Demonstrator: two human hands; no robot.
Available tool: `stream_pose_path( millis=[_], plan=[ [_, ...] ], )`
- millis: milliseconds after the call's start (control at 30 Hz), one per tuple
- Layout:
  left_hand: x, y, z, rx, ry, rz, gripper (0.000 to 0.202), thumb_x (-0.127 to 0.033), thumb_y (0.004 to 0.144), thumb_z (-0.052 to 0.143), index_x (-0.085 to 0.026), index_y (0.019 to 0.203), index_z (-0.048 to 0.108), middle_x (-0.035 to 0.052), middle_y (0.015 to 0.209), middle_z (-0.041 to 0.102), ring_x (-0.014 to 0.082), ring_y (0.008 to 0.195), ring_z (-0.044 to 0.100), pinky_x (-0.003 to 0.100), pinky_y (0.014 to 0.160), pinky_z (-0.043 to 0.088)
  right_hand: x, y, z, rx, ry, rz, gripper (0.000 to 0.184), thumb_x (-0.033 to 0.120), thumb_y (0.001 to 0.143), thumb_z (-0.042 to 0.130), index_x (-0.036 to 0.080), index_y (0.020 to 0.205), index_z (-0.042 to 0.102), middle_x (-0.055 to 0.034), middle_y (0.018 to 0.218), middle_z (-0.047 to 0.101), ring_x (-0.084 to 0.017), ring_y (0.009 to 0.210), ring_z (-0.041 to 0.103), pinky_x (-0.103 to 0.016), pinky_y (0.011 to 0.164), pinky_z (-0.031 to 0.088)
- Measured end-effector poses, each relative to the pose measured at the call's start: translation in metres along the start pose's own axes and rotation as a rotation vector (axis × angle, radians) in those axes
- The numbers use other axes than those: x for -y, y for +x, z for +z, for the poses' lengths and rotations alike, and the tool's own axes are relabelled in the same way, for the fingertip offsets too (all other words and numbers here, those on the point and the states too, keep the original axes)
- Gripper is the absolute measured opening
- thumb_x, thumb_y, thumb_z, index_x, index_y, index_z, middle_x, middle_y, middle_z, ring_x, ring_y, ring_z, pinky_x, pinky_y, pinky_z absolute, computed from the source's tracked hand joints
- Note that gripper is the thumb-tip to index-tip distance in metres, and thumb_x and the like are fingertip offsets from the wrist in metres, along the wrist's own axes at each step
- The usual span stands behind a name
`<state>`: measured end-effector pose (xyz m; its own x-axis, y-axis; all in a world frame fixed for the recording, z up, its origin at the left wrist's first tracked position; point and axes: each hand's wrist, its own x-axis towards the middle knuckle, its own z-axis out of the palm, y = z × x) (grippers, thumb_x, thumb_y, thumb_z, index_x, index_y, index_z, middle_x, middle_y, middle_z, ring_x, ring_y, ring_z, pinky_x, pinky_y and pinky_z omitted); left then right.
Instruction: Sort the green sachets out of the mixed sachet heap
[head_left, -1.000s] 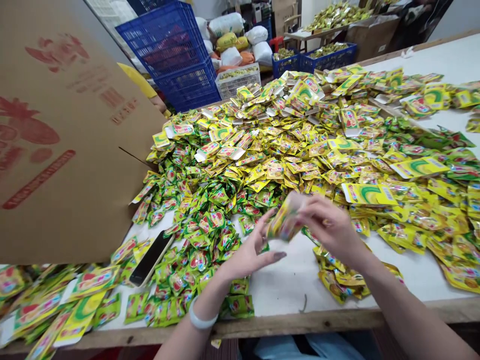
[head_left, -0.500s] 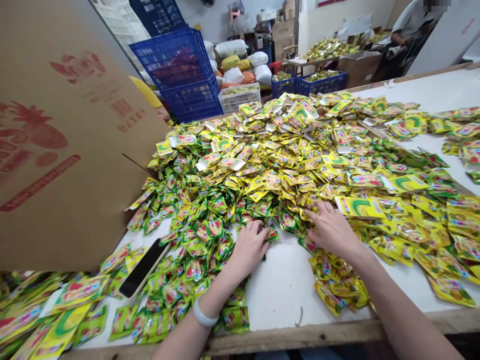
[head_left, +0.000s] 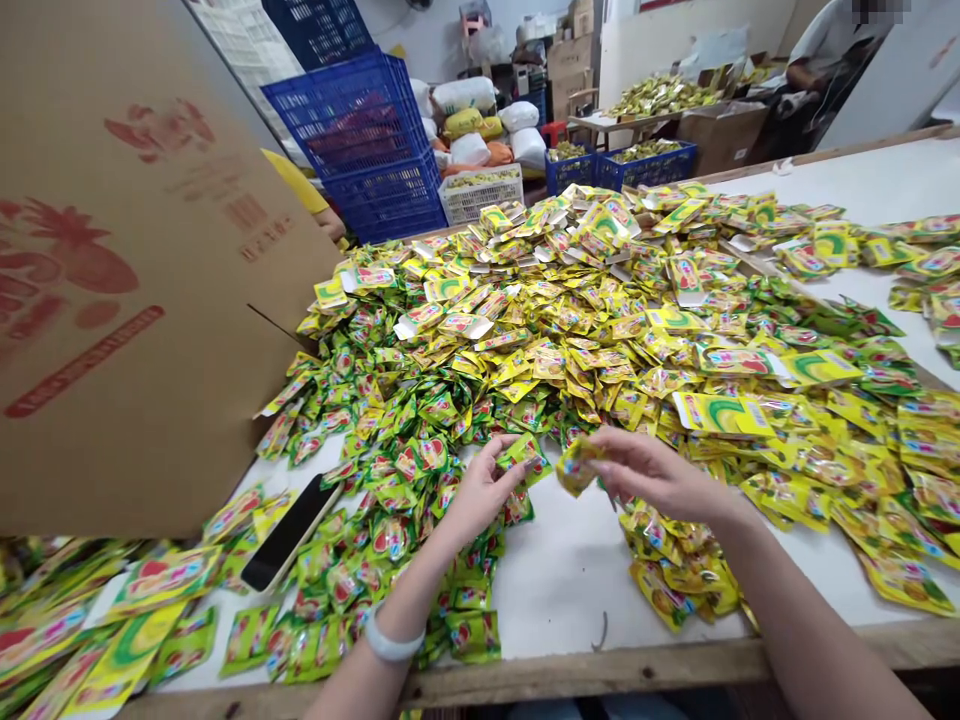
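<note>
Over the worktop (head_left: 555,595), in from its near edge: left hand (head_left: 482,490) now has fingers clamped on green sachet (head_left: 531,450), right hand (head_left: 664,475) likewise on yellow sachet (head_left: 573,467); earlier, both at pile (head_left: 570,310). Pickup seems made.

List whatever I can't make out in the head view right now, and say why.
All in the head view:
- Lettering on the yellow sachet in the right hand: blurred and too small.
- Part of the green sachet in the left hand: covered by the fingers.
- Inside of the cardboard box: hidden by its side wall.
- Most of the person with the yellow sleeve: hidden behind that box.
</note>
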<state>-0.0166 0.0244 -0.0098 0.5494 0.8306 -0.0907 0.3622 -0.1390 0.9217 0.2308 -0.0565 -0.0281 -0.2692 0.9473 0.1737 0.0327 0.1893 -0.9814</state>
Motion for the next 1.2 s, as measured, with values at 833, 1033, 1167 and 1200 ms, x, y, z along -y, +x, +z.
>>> stream_pose_path(
  millis=[833, 1033, 1167, 1200],
  plan=[
    [-0.025, -0.034, 0.031, 0.05, 0.432, 0.546, 0.08, -0.01, 0.093, 0.032, -0.022, 0.153, -0.019, 0.0209, 0.158, 0.018, 0.0279, 0.136, 0.043, 0.043, 0.105, 0.046, 0.003, 0.012, 0.067, -0.011, 0.383, 0.177, 0.042, 0.05, 0.082, 0.069, 0.015, 0.105, 0.069, -0.0083, 0.092, 0.066, -0.019, 0.087, 0.063, -0.034, 0.086, 0.055],
    [-0.017, -0.007, 0.022, -0.077, 0.616, 0.616, 0.077, -0.005, 0.088, 0.034, -0.02, 0.153, -0.004, 0.023, 0.151, 0.03, 0.0312, 0.143, 0.031, 0.05, 0.11, 0.039, -0.02, 0.01, 0.064, -0.224, 0.602, 0.417, 0.049, 0.056, 0.07, 0.078, 0.021, 0.102, 0.068, -0.0047, 0.103, 0.062, -0.021, 0.09, 0.064, -0.041, 0.075, 0.061],
    [-0.005, 0.004, 0.026, -0.071, 0.655, 0.815, 0.088, -0.001, 0.082, 0.035, -0.025, 0.153, -0.012, 0.0224, 0.145, 0.036, 0.0334, 0.138, 0.039, 0.048, 0.1, 0.048, -0.033, 0.014, 0.065, -0.244, 0.799, 0.391, 0.05, 0.052, 0.067, 0.082, 0.025, 0.106, 0.069, -0.0041, 0.131, 0.053, -0.027, 0.119, 0.055, -0.045, 0.091, 0.057],
    [0.0, 0.005, 0.027, -0.072, 0.671, 0.843, 0.09, 0.0, 0.081, 0.035, -0.025, 0.153, -0.012, 0.0225, 0.145, 0.037, 0.0333, 0.135, 0.042, 0.046, 0.097, 0.051, -0.034, 0.015, 0.066, -0.264, 0.82, 0.364, 0.049, 0.05, 0.066, 0.083, 0.024, 0.106, 0.068, -0.0044, 0.13, 0.054, -0.027, 0.122, 0.053, -0.045, 0.092, 0.057]
  ],
)
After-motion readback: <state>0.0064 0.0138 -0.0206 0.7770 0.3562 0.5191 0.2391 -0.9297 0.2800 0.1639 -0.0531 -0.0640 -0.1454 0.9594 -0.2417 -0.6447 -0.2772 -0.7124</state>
